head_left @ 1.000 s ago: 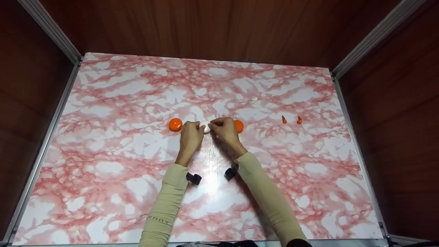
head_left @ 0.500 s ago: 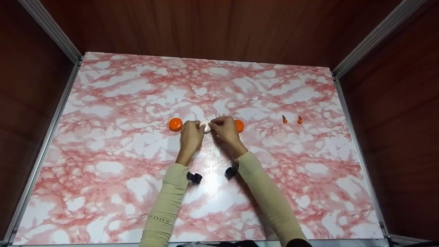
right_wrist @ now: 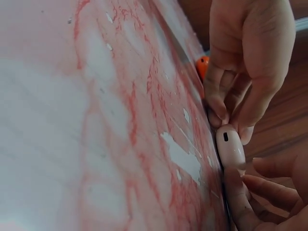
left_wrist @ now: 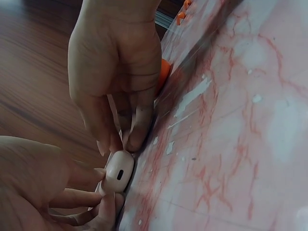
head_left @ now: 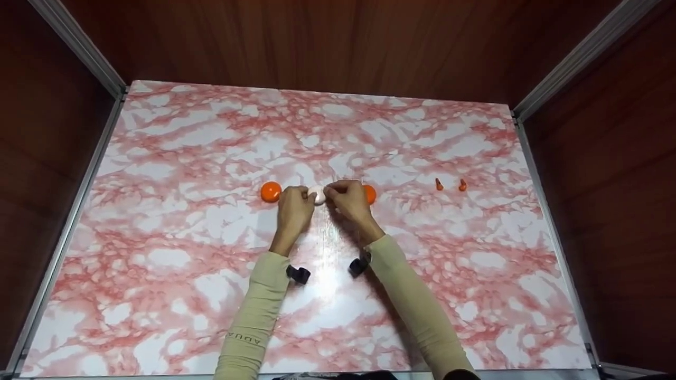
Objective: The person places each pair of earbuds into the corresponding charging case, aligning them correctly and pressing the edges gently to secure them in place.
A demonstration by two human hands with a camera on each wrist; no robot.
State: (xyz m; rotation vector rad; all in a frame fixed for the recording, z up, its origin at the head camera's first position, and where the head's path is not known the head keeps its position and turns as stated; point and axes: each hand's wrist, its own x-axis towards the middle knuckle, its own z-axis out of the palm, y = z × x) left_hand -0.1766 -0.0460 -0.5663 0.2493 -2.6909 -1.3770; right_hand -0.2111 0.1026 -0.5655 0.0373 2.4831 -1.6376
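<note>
A small white rounded earbud case (head_left: 318, 195) with a dark slot in its side sits at mid-table. My left hand (head_left: 294, 211) grips its left end, thumb and fingers curled around it. From the other side my right hand (head_left: 349, 203) pinches the right end with thumb and fingertips. In the left wrist view the slot on the white case (left_wrist: 119, 172) faces the camera between both hands' fingers. An orange round case (head_left: 271, 192) lies just left of my left hand. Partly hidden behind my right hand is another orange round case (head_left: 369, 194).
Two orange earbuds (head_left: 439, 184) lie apart on the right side of the pink-and-white marbled table (head_left: 174, 295). Brown wood-grain panels (head_left: 317, 47) with metal edge rails close in the back and both sides.
My right hand has shifted very slightly right, showing a little more of the white case between the hands. The left hand and the orange things stay in place.
</note>
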